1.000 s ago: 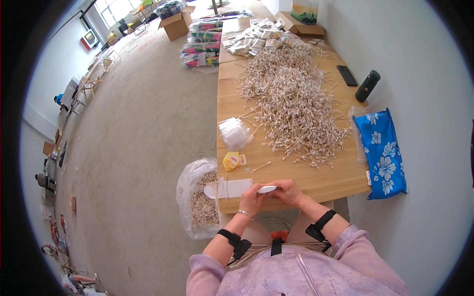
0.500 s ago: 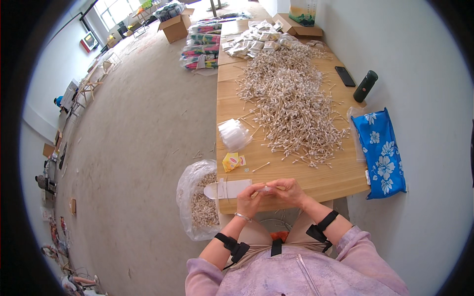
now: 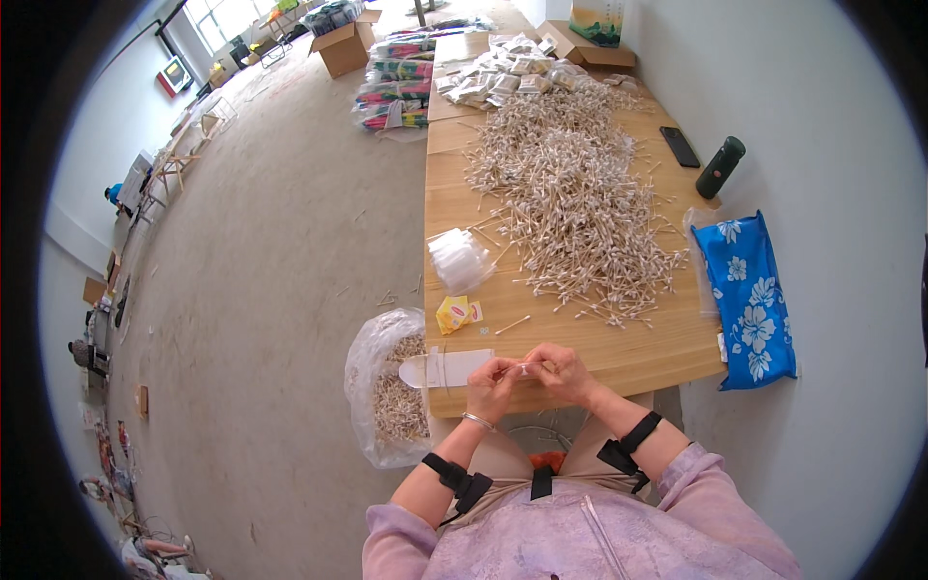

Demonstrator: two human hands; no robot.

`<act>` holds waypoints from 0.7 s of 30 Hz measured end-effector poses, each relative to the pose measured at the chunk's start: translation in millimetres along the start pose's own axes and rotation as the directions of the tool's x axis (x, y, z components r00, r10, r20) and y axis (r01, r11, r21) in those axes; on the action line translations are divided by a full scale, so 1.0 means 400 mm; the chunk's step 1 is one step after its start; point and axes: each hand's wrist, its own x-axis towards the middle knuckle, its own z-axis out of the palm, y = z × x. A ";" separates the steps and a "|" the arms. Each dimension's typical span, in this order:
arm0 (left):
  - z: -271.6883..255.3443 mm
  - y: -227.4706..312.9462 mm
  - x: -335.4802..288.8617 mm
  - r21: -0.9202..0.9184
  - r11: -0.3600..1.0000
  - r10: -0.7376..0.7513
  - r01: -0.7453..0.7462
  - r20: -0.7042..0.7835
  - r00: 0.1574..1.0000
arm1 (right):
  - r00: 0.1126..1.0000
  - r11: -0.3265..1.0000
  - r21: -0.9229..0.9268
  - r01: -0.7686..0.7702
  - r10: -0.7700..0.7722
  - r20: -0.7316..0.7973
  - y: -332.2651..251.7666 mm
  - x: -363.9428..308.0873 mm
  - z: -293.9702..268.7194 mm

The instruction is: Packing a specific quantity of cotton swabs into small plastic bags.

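Note:
My left hand and my right hand meet at the near edge of a long wooden table. Between their fingertips they pinch a small bundle of cotton swabs. A flat white strip lies just left of my left hand, sticking out past the table's corner. A big heap of loose cotton swabs covers the table's middle. A stack of clear little bags and a small yellow packet lie near the left edge.
A clear plastic bag with swabs hangs off the table's left corner. A blue flowered cloth, a dark bottle and a black phone lie on the right. Filled packets and cardboard boxes are far back.
Both hands have drawn closer together over the table edge. The white piece held between them a second ago now shows only as a thin bundle at the fingertips.

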 end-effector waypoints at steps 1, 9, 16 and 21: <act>-0.003 -0.012 -0.001 -0.041 0.998 -0.041 0.041 0.007 0.999 | 1.000 0.999 0.030 -0.019 0.018 0.012 -0.003 0.001 0.002; -0.012 -0.024 0.005 -0.163 0.967 -0.180 0.194 0.097 0.979 | 0.999 0.998 0.046 -0.035 0.034 0.018 0.005 0.005 -0.004; 0.000 -0.045 -0.016 -0.290 0.956 0.015 -0.039 -0.084 0.996 | 0.992 0.991 -0.049 0.124 -0.123 0.020 -0.006 0.001 -0.009; -0.010 -0.048 -0.019 -0.118 0.989 0.085 -0.093 -0.068 0.994 | 0.978 0.968 -0.163 0.190 -0.201 -0.055 -0.042 0.006 -0.008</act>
